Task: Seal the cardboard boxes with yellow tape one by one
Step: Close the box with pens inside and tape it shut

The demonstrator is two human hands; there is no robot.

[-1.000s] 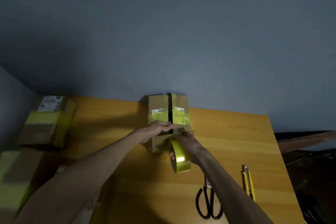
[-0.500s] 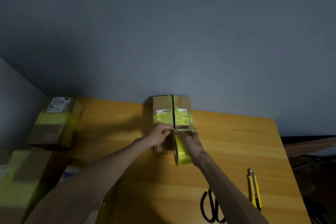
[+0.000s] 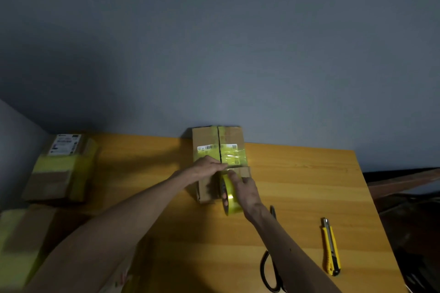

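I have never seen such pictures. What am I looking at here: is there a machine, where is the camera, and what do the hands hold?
There is no machine here. A person wears a camera on the head, so the one view looks forward and down at their own two arms. They work at a wooden table. In the middle stands a cardboard box with yellow tape across its top. The left hand presses on the box top near the seam. The right hand grips a tape roll at the box's near edge. To the right lie scissors and a yellow knife. At the left stand more taped boxes, somewhat blurred.
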